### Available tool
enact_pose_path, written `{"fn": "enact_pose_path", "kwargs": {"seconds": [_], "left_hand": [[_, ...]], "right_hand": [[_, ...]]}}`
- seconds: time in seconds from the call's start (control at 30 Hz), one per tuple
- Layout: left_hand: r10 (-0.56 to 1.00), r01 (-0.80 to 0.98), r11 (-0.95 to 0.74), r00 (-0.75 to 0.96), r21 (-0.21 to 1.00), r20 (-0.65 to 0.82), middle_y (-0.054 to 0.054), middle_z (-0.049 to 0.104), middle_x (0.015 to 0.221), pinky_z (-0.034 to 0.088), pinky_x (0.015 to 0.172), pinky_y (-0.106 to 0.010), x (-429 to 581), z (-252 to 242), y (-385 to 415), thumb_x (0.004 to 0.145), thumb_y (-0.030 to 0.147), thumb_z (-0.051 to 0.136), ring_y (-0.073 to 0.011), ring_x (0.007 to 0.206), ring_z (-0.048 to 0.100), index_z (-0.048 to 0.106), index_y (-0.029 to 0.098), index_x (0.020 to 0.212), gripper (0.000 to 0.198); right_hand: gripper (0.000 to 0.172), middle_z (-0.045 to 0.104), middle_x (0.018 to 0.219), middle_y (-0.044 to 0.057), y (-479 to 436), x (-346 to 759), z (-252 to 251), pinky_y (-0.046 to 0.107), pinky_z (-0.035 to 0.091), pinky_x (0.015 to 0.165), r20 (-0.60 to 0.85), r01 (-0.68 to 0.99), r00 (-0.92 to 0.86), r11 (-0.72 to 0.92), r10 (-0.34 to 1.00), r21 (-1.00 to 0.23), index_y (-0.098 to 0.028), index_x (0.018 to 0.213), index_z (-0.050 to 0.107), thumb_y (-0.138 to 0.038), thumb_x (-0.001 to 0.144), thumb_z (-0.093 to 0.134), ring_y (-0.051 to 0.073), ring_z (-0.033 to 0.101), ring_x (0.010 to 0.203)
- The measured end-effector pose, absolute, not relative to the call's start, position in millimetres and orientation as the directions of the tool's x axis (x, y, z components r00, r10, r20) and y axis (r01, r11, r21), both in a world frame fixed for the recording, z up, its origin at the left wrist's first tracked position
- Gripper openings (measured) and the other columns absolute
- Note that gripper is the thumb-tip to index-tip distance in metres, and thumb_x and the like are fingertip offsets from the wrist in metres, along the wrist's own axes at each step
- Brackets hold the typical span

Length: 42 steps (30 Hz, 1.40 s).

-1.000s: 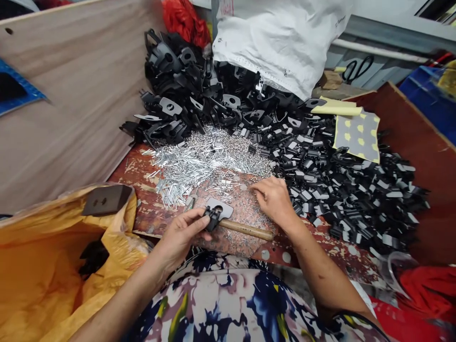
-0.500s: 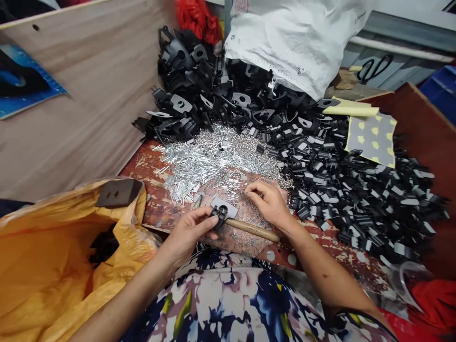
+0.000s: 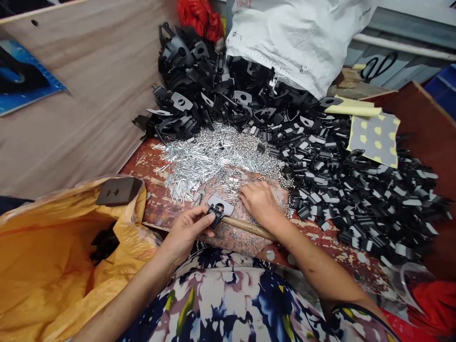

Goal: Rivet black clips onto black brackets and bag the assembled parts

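Pinching a black part are the left fingers; the right fingers sit beside metal pins, grip unclear.

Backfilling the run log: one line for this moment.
left hand: holds black plastic holed part | right hand: at near edge of silver metal pin pile, grip unclear | brown wooden handle: between hands

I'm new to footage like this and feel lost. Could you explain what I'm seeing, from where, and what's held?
There's no machine here, just a person's two bare hands, seen by a camera on that person's head. The left hand holds a black part; the right hand is by silvery pins, and I can't tell whether it holds one. A wooden handle shows over a speckled slab on the worn reddish table; black pieces are heaped beyond and to the right.
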<state>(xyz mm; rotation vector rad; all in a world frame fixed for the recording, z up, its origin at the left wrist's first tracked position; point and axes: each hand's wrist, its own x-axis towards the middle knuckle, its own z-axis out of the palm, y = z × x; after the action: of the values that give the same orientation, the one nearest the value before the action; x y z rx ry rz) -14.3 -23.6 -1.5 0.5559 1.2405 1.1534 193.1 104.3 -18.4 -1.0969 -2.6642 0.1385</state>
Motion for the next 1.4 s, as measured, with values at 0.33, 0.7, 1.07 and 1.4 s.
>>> {"fn": "enact_pose_path", "kwargs": {"seconds": [0.33,0.7,1.07,1.4], "left_hand": [[0.9,-0.445,0.414,0.071,0.794,-0.43,0.002,0.052,0.069,0.049,0.049,-0.02,11,-2,-20,0.073,0.045,0.085,-0.0085,0.054,0.049,0.068,0.017,0.068,0.033],[0.9,-0.331,0.365,-0.115,0.87,-0.421,0.004,0.044,0.061,0.034,0.041,-0.019,0,-5,-24,0.07,0.043,0.083,-0.0068,0.048,0.039,0.063,0.018,0.061,0.033],[0.895,-0.635,0.236,-0.154,0.736,-0.42,0.0,0.055,0.066,0.039,0.04,-0.022,-18,4,-22,0.07,0.039,0.078,-0.0096,0.051,0.043,0.065,0.018,0.067,0.025],[0.928,-0.716,0.16,-0.125,0.679,-0.351,0.0,0.059,0.07,0.043,0.039,-0.018,-9,7,-20,0.076,0.04,0.084,-0.0087,0.055,0.049,0.071,0.014,0.076,0.028]], "right_hand": [[0.004,0.072,0.097,0.002,64,186,-3,0.035,0.055,0.085,0.222,-0.006,-0.541,0.26,0.811,-0.966,-0.027,0.087,0.078,-0.03,0.087,0.076,0.017,0.068,0.092],[0.026,0.074,0.093,0.007,122,200,-4,0.039,0.049,0.088,0.156,0.644,-0.71,0.723,0.687,-0.251,-0.02,0.097,0.073,-0.011,0.098,0.048,0.022,0.064,0.092],[0.024,0.07,0.092,0.01,134,201,-4,0.041,0.048,0.082,0.264,0.596,-0.737,0.783,0.622,-0.18,-0.017,0.099,0.071,-0.009,0.089,0.05,0.025,0.061,0.089],[0.01,0.079,0.094,-0.003,48,146,43,0.055,0.039,0.114,0.478,0.209,-0.576,0.685,0.663,-0.698,-0.028,0.085,0.071,-0.025,0.094,0.067,0.02,0.072,0.094]]}}
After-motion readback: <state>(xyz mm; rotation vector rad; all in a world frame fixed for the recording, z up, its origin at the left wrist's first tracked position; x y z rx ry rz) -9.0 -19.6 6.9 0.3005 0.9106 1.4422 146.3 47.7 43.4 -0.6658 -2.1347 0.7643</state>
